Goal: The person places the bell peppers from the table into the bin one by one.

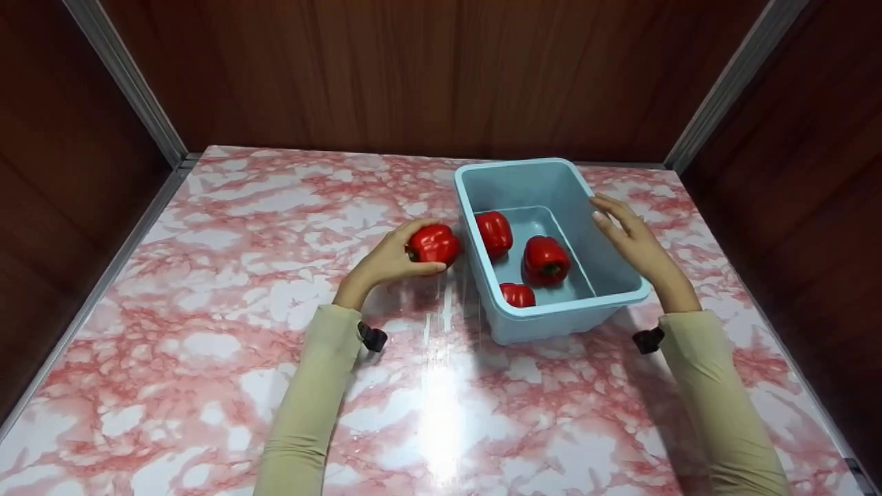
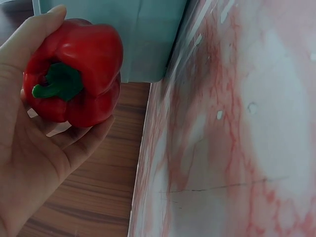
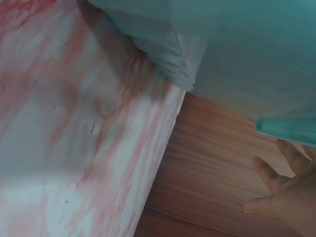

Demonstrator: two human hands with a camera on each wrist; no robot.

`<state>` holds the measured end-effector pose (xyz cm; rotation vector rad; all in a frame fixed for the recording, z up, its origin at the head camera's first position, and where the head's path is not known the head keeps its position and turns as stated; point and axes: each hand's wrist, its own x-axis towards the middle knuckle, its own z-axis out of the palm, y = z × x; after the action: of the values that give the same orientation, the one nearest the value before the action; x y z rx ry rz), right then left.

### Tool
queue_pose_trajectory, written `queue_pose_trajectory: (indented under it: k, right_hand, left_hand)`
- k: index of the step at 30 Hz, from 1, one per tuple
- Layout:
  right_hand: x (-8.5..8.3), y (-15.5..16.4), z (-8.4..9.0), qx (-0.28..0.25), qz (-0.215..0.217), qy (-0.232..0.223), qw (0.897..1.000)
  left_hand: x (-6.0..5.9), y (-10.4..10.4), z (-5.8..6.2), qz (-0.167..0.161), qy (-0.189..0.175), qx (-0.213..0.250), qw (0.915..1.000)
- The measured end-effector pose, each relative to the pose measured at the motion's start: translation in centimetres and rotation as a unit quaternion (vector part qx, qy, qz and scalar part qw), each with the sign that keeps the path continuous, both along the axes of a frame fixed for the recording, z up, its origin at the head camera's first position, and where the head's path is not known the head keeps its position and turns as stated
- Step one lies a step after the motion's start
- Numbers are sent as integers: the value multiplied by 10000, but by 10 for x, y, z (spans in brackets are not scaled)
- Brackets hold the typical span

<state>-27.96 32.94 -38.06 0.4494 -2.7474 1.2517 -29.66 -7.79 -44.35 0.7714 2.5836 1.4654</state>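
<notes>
The left hand (image 1: 386,265) had its fingers curled around a red pepper (image 1: 433,244), just beside the left wall of the blue tub (image 1: 551,320) near the table's (image 1: 207,275) back edge. The right hand (image 1: 630,238) rested straight fingers on the tub's right rim. Three peppers (image 1: 544,260) lay inside.

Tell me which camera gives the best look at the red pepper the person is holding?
The left wrist view: the held pepper fills the frame there, showing its green stem and the left hand curled round it. The head view shows that pepper small, beside the blue tub. The right wrist view shows none of it.
</notes>
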Motion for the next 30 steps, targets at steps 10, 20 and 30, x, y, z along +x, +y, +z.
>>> queue_pose_trajectory:
  k: [10,20,30]
  right_hand:
    - [-1,0,0,27,-60,-115,9999]
    - [1,-1,2,-3,62,24,10000]
    - [0,0,0,-57,49,25,10000]
  left_hand:
    - [0,0,1,55,-16,41,10000]
    - [0,0,2,7,16,54,10000]
    - [-1,0,4,46,-2,26,10000]
